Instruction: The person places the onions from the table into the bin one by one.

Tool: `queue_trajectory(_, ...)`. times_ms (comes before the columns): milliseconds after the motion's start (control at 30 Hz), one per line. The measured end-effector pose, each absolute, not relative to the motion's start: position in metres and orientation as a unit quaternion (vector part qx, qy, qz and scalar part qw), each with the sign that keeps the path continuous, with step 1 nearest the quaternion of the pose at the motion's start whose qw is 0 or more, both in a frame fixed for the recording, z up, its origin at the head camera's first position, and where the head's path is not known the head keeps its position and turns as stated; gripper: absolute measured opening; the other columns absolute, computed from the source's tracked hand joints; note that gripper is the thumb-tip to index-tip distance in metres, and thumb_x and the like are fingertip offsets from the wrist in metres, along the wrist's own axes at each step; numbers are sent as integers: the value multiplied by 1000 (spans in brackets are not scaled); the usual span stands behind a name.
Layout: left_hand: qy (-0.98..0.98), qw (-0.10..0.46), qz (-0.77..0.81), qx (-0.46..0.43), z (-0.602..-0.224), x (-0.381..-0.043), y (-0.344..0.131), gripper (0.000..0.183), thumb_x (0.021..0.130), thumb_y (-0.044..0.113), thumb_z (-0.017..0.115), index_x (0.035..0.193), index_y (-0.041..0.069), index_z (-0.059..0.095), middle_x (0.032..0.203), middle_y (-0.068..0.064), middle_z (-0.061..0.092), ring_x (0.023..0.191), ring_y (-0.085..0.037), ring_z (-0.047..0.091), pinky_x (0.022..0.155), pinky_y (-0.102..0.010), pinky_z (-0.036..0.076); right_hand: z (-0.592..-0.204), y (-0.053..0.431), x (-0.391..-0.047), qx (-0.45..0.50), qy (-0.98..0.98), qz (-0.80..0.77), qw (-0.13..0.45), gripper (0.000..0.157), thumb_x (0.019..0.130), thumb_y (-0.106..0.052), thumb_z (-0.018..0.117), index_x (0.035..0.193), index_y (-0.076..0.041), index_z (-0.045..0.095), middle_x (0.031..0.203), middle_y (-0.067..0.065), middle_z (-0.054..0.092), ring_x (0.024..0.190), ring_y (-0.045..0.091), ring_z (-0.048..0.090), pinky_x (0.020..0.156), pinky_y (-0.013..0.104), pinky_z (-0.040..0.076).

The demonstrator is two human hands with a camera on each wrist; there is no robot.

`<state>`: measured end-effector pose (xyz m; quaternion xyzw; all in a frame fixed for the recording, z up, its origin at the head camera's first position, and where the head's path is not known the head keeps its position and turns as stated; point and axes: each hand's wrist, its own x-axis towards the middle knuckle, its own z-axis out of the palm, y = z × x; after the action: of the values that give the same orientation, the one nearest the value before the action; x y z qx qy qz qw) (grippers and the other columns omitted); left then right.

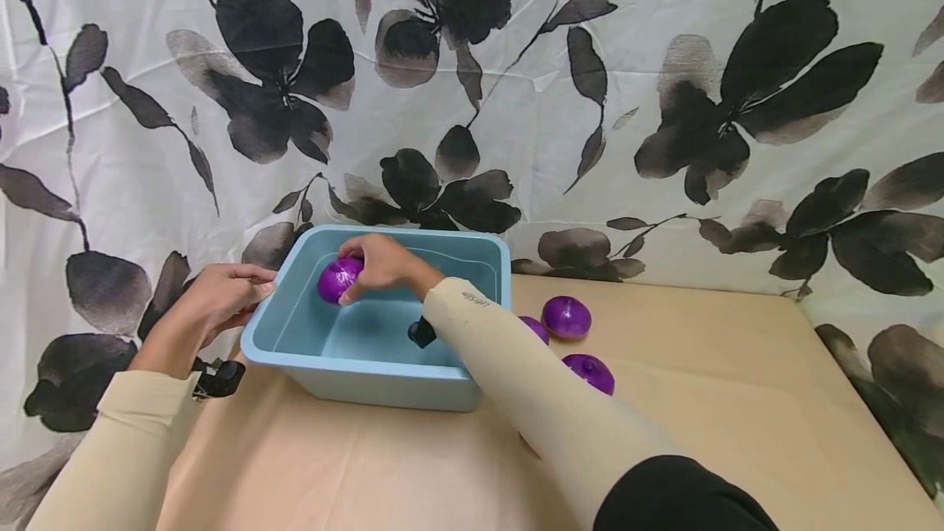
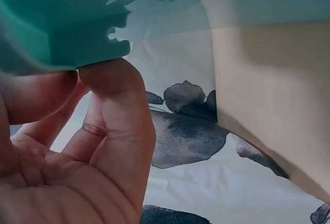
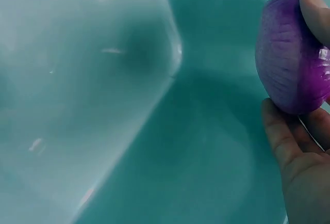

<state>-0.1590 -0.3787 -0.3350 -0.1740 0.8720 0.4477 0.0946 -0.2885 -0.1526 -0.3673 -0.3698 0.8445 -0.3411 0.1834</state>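
Note:
My right hand [image 1: 384, 262] reaches inside a light blue plastic basin [image 1: 398, 365] and holds a shiny purple onion [image 1: 339, 280] near its left end. In the right wrist view, thumb and fingers grip the onion [image 3: 289, 53] from opposite sides, above the basin's floor; part of it runs out of frame. My left hand [image 1: 221, 300] pinches the basin's left rim. The left wrist view shows the thumb and bent forefinger of that hand [image 2: 103, 131] against the edge of the basin [image 2: 87, 43].
Right of the basin, purple onions lie on the tan-covered table [image 1: 708, 400]: one at the back [image 1: 566, 317], one nearer [image 1: 592, 373], another [image 1: 536, 328] partly behind my right sleeve. A floral curtain [image 1: 546, 146] hangs behind the table.

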Motion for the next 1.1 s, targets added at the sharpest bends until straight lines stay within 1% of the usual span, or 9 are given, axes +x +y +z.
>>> queue_trajectory(100, 873, 97, 445, -176, -335, -160, -379, 48, 106, 17, 58, 148, -5, 52, 92, 6, 64, 82, -7, 61, 70, -26, 58, -370, -155, -288, -381, 854, -305, 181, 72, 76, -28, 95, 139, -11, 64, 133, 9, 69, 118, 20, 62, 100, 34, 55)
queue_trajectory(200, 873, 98, 443, -177, -335, -160, -379, 47, 106, 18, 57, 148, -4, 52, 92, 8, 64, 82, -6, 61, 71, -26, 58, -372, -157, -287, -393, 858, -273, 185, 72, 78, -28, 93, 141, -10, 62, 135, 8, 68, 119, 20, 60, 100, 33, 55)
queue_trajectory(400, 870, 97, 450, -178, -333, -159, -382, 48, 107, 18, 57, 149, -4, 51, 90, 10, 64, 80, -3, 62, 71, -25, 59, -376, -161, -285, -388, 865, -253, 190, 73, 80, -28, 92, 144, -11, 59, 140, 8, 63, 125, 22, 57, 105, 36, 54)
queue_trajectory(600, 868, 95, 450, -186, -335, -156, -383, 47, 106, 17, 57, 148, -3, 51, 88, 10, 64, 79, -4, 61, 69, -26, 58, -382, -164, -286, -389, 867, -236, 204, 73, 82, -28, 91, 145, -12, 57, 140, 9, 62, 124, 23, 58, 107, 38, 53)
queue_trajectory(767, 870, 93, 447, -189, -335, -156, -381, 46, 106, 18, 57, 148, -2, 53, 93, 6, 64, 81, -6, 61, 70, -26, 58, -384, -167, -287, -403, 863, -211, 219, 70, 84, -25, 89, 145, -11, 56, 138, 10, 62, 123, 23, 58, 107, 38, 53)
queue_trajectory(900, 871, 96, 442, -191, -335, -156, -379, 47, 106, 20, 57, 148, 1, 54, 97, 3, 64, 83, -8, 60, 71, -26, 57, -385, -169, -286, -412, 863, -178, 231, 68, 86, -22, 87, 145, -12, 55, 139, 8, 60, 123, 21, 56, 110, 37, 52)
queue_trajectory(1000, 874, 94, 436, -191, -335, -158, -377, 46, 106, 21, 57, 148, 2, 55, 98, 1, 62, 85, -11, 59, 71, -26, 56, -387, -171, -286, -417, 862, -164, 236, 71, 87, -21, 86, 149, -14, 52, 144, 7, 58, 128, 22, 56, 113, 37, 50)
queue_trajectory(1100, 877, 91, 432, -190, -336, -160, -376, 44, 106, 20, 56, 147, 2, 56, 98, -2, 61, 85, -13, 58, 70, -27, 55, -388, -173, -286, -414, 861, -166, 244, 75, 88, -17, 85, 153, -17, 49, 155, 6, 53, 140, 24, 52, 118, 41, 46)
